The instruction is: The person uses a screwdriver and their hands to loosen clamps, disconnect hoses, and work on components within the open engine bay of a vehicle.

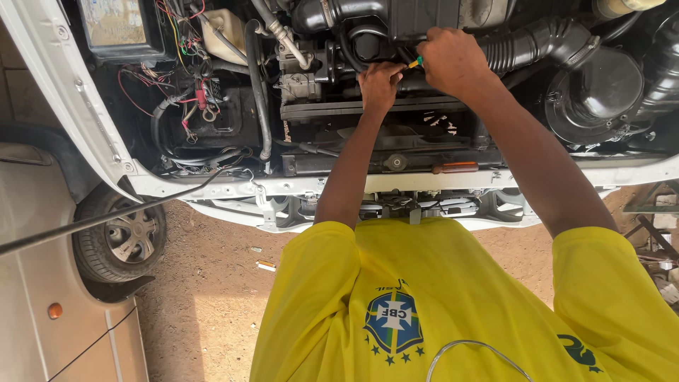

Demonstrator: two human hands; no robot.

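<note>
A green-and-yellow tool handle (pixel 416 63) is gripped in the closed right hand (pixel 453 60) over the engine bay. The left hand (pixel 380 85) is curled beside it against a black hose (pixel 537 42); what its fingers hold cannot be told.

There is 1 camera, worn on the person's head. It looks down and forward over a yellow shirt (pixel 453 297) into an open engine bay (pixel 339 92). The bay is close, at arm's reach.
</note>
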